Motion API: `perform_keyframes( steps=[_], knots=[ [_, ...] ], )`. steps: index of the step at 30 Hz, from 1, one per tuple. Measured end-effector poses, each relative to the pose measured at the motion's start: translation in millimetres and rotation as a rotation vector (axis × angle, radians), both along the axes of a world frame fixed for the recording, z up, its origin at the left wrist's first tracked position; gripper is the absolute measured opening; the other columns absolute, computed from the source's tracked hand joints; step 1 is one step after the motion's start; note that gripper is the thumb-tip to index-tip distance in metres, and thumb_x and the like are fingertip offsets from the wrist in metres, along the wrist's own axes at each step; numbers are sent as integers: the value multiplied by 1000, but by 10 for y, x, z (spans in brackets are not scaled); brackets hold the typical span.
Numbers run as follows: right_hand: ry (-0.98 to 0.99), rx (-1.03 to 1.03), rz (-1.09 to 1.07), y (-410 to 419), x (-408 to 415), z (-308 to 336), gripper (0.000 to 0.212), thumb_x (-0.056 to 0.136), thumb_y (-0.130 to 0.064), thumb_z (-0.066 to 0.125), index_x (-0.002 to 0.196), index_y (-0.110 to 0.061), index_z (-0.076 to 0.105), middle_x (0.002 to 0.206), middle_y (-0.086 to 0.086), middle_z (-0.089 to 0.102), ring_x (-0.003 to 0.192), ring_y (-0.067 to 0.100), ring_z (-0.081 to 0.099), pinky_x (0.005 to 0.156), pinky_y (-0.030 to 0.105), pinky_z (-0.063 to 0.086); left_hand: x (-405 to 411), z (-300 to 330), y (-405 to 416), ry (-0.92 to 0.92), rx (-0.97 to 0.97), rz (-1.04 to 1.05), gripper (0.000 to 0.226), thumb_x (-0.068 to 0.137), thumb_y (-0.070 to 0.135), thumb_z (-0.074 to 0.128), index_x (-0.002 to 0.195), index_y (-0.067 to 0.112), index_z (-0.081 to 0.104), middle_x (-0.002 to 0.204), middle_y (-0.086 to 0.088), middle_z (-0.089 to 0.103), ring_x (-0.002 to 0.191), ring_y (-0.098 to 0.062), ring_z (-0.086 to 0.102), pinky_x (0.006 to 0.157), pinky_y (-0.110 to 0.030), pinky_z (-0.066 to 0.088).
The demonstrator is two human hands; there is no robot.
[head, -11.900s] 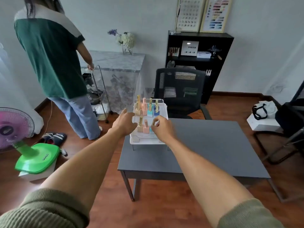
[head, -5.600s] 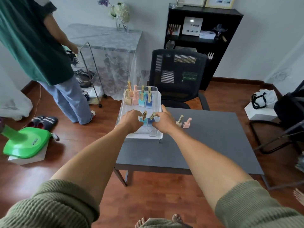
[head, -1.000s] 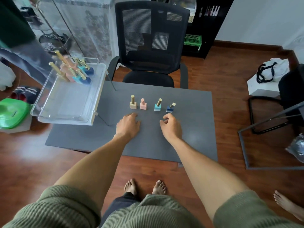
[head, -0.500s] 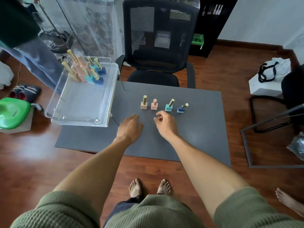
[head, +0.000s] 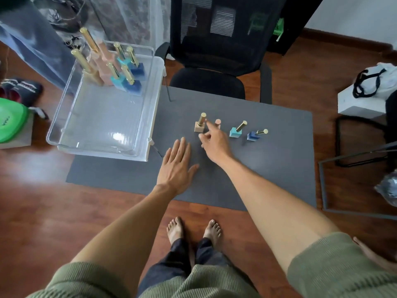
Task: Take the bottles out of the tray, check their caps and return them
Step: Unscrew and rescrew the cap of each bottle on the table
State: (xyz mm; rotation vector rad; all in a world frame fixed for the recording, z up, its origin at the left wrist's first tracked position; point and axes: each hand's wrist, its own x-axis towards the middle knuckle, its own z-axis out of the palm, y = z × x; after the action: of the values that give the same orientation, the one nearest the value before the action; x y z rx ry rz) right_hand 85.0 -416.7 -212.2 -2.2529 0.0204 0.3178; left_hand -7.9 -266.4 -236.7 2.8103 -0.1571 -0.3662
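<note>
A row of small bottles stands on the grey table: a beige bottle with a gold cap, a pink bottle, a teal bottle and a dark blue bottle. My right hand reaches between the beige and pink bottles, fingers spread, index tip beside the beige bottle's cap; it hides the pink bottle's base. My left hand lies flat and open on the table. The clear plastic tray at the table's left holds several more bottles at its far end.
A black mesh office chair stands behind the table. A white box with a bag and a black metal frame are on the right. A green fan base and another person's legs are at the left.
My right hand has moved forward from the table's middle up to the beige and pink bottles. My left hand has flattened on the table. The view has tilted further down.
</note>
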Motion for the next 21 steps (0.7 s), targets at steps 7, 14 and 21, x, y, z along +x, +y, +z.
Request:
perform_keyframes(
  steps=[7,14,21],
  knots=[
    [53,17,-33,69,68,-72,26,102,-12,49,120,-24,64,98,8,69,71,23,72,63,22,51,-64,-265,81,-49,56,-54,74,104,59,20,163,15,9,170,-3,-2,157,-20,-8,127,-40,-3],
    [10,11,-91,114,106,-169,26,106,-9,43,113,-20,66,103,8,68,73,25,72,63,20,54,-84,-362,80,-99,75,-53,72,106,57,24,162,14,14,170,-5,5,157,-21,-3,127,-42,1],
    [13,45,-113,111,57,-136,25,106,-10,44,113,-19,66,95,4,66,67,21,71,59,16,52,-74,-345,83,-75,66,-60,72,106,59,18,163,15,12,171,-4,3,157,-21,-5,127,-43,0]
  ],
)
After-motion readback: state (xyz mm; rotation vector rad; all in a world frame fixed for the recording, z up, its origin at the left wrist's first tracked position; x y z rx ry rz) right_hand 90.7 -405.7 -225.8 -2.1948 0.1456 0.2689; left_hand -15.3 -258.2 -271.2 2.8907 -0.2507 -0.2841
